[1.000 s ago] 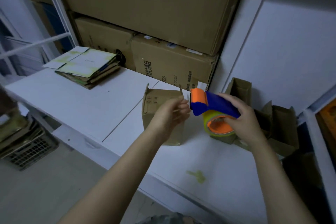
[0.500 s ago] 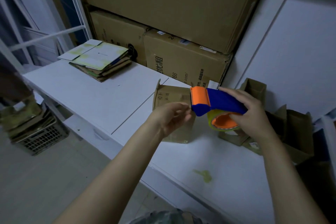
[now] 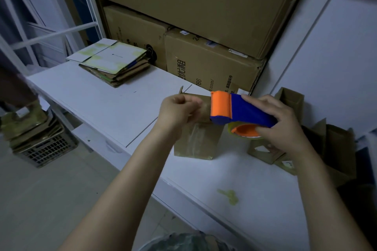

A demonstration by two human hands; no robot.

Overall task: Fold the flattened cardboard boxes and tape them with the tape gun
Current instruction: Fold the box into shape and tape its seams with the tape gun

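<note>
A: There's the tape gun (image 3: 240, 111), held up in the air, blue body, orange head, roll slung underneath. The right hand (image 3: 279, 126) is wrapped round it, grip clamped on the body and the roll.
B: And the left hand (image 3: 177, 110)?
A: Just beside the orange head, fingers curled in tight. Tape in that grip? Too blurred, I cannot tell.
B: The box?
A: The small cardboard box (image 3: 196, 142) stands on the white counter (image 3: 102, 104), right behind and below both hands.
B: Around it?
A: Folded boxes (image 3: 289, 100) to the right, a stack of flattened boxes (image 3: 114, 65) far left, big cartons (image 3: 210, 63) along the back.
</note>
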